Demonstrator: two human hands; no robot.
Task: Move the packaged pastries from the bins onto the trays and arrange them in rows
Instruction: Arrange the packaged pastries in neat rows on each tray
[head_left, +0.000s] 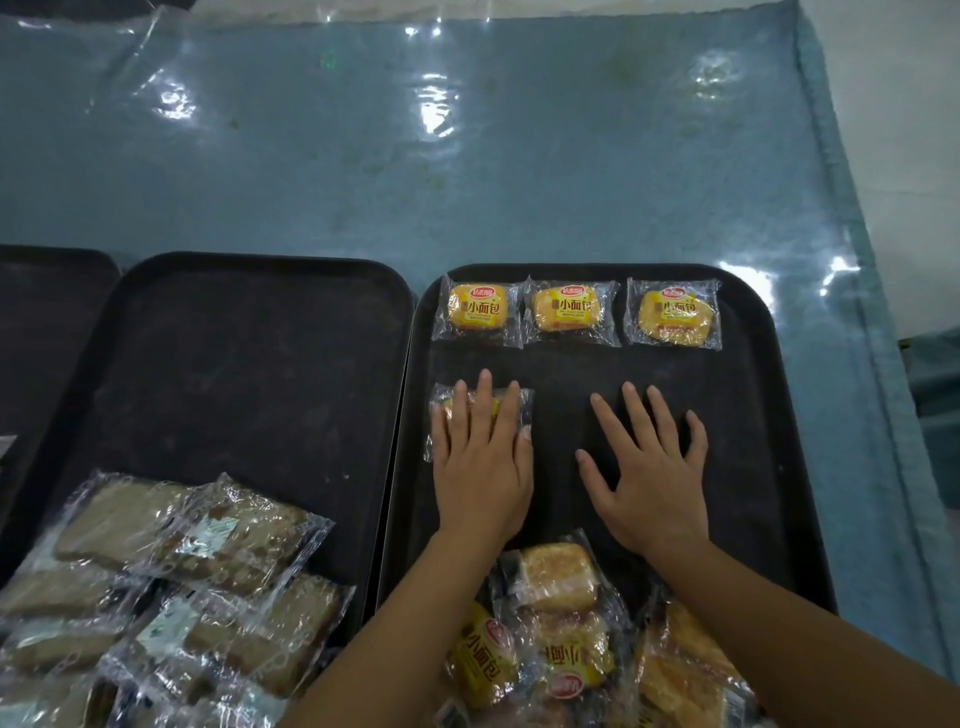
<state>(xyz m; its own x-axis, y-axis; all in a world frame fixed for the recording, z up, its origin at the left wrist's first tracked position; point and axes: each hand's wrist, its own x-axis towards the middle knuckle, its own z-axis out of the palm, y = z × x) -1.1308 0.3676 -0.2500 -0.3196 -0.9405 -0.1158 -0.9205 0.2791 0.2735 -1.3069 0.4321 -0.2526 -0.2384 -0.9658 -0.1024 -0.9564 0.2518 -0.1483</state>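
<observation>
Pressing flat on a wrapped yellow bun (441, 415), the left hand (480, 457) lies palm down with fingers straight and close together at the left end of a second row on the right tray (753, 467). Right hand (649, 467) rests palm down on bare tray surface beside it, fingers spread apart, holding nothing. Three yellow buns (571, 314) form the far row. Loose yellow buns (561, 623) are heaped at the tray's near edge. Brown pastries (182, 587) are piled on the middle tray (249, 364).

Both hands (483, 457) (652, 478) lie flat, fingers spread.
</observation>
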